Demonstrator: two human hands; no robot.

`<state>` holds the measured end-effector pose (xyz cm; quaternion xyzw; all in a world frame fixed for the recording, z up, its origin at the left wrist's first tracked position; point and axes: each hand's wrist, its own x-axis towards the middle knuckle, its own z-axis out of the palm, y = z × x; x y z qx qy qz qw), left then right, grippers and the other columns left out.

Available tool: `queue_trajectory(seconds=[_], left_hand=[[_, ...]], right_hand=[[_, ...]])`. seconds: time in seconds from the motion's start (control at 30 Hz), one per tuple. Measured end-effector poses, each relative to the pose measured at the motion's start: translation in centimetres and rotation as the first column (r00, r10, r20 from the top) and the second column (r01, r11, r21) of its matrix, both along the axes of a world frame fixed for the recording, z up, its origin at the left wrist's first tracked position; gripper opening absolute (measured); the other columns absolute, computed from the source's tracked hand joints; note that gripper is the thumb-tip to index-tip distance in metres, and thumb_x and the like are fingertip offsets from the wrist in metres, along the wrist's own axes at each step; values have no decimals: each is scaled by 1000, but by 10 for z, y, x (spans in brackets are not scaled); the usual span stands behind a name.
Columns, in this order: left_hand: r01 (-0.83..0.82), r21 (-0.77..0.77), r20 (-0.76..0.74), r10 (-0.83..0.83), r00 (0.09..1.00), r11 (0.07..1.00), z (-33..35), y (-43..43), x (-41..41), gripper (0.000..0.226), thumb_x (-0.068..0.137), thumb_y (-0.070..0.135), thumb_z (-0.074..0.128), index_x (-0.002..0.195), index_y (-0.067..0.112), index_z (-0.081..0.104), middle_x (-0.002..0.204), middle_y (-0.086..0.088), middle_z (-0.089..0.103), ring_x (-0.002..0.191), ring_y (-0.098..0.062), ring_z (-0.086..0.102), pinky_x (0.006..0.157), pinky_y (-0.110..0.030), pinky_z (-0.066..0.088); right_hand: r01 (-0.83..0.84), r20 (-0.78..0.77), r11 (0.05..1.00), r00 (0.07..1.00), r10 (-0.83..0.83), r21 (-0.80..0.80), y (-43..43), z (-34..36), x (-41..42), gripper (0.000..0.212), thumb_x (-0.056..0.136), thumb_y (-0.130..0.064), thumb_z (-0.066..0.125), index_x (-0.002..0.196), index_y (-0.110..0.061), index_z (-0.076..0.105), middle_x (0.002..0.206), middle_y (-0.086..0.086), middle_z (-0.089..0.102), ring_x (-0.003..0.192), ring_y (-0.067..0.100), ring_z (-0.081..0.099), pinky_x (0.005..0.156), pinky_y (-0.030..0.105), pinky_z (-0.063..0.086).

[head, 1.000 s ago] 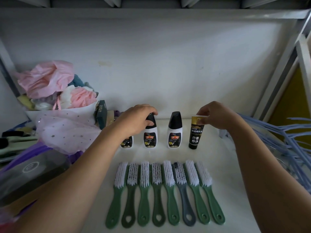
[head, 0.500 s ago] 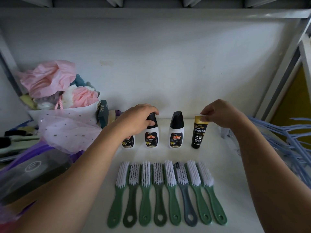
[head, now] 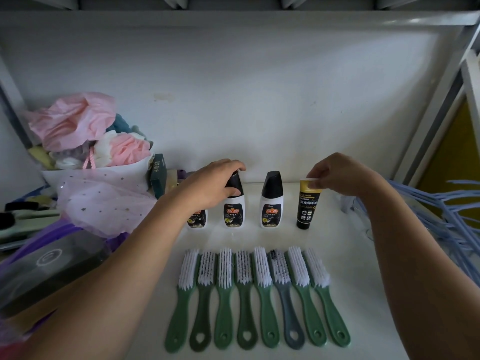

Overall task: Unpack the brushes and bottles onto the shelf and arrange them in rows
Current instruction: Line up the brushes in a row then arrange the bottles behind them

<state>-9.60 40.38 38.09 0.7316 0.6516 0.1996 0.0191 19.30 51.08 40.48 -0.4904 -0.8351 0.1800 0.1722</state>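
Hardly anything has shifted since half a second ago: both hands keep their grips in the same spots. The left hand (head: 213, 188) is curled over the black cap of the second bottle (head: 234, 211) from the left, thumb against the cap's front, and the bottle stands upright on the white shelf (head: 363, 268). Its wrist covers the top of the leftmost bottle (head: 197, 220), just beside. The right hand (head: 340, 178) pinches the flat top end of the black-and-gold tube (head: 307, 207), which stands on its cap at the right end of the back row. Between the two held things stands the third bottle (head: 271, 203), untouched. Nearer the person, eight brushes (head: 224, 294) lie side by side in a row, heads toward the bottles; seven are green, and the sixth from the left is the grey brush (head: 285, 302). Left of the bottles sit a dark green box (head: 158, 175), a starred wrap (head: 104, 201) and pink tissue (head: 72, 120). Blue hangers (head: 446, 216) lie at the right.
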Motion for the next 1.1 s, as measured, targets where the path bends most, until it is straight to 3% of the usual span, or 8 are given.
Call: queue_trajectory(seconds=[0.13,0.37,0.5,0.6,0.8,0.93,1.1], left_hand=[[1,-3,-6,-1,1000,1000,1,-2,0,59,88,32,74,140,30,46,142,7,53,127,-18,52,105,-43,45],[-18,-23,-20,18,1000,1000,6,-7,1,69,87,35,77,145,27,42,146,3,52,130,-19,50,103,-38,44],[-31,-28,-54,29,998,999,7,-8,4,66,88,31,75,145,26,42,143,0,53,127,-22,51,92,-34,43],[-32,-27,-100,29,995,999,5,-9,6,58,91,27,72,142,24,45,139,1,54,126,-21,51,79,-29,33],[-31,-42,-85,27,996,999,3,-7,7,52,93,21,69,140,22,47,135,0,55,123,-21,52,72,-30,32],[-16,-59,-45,13,999,998,2,-5,5,53,92,19,71,139,21,47,132,-3,56,120,-24,53,93,-37,44],[-23,-60,-38,21,999,998,0,-5,3,53,92,21,71,140,21,47,133,-3,55,121,-23,52,99,-40,44]], right_hand=[[-24,-7,1000,1000,24,-12,1,4,-1,16,78,-21,81,93,-23,79,86,-4,77,88,12,71,91,39,56],[-101,-46,989,993,106,106,-19,18,-30,47,72,-42,86,114,-27,70,105,-7,72,101,10,65,92,31,50],[-140,-23,985,990,143,98,-33,12,-56,51,70,-47,85,116,-33,68,107,-11,69,102,10,63,92,34,49],[-129,61,986,990,123,106,-35,5,-67,52,72,-45,83,119,-34,65,112,-10,67,105,16,60,98,41,46],[-136,115,980,986,119,146,-31,-5,-75,39,76,-34,80,112,-35,67,104,-12,62,100,16,56,98,43,44],[-127,113,979,988,110,160,-30,-5,-72,36,79,-28,78,113,-33,67,111,-9,64,99,15,53,98,43,43],[-128,105,978,988,112,164,-30,-5,-72,37,81,-27,77,116,-31,67,103,-12,57,97,14,49,98,43,43]])
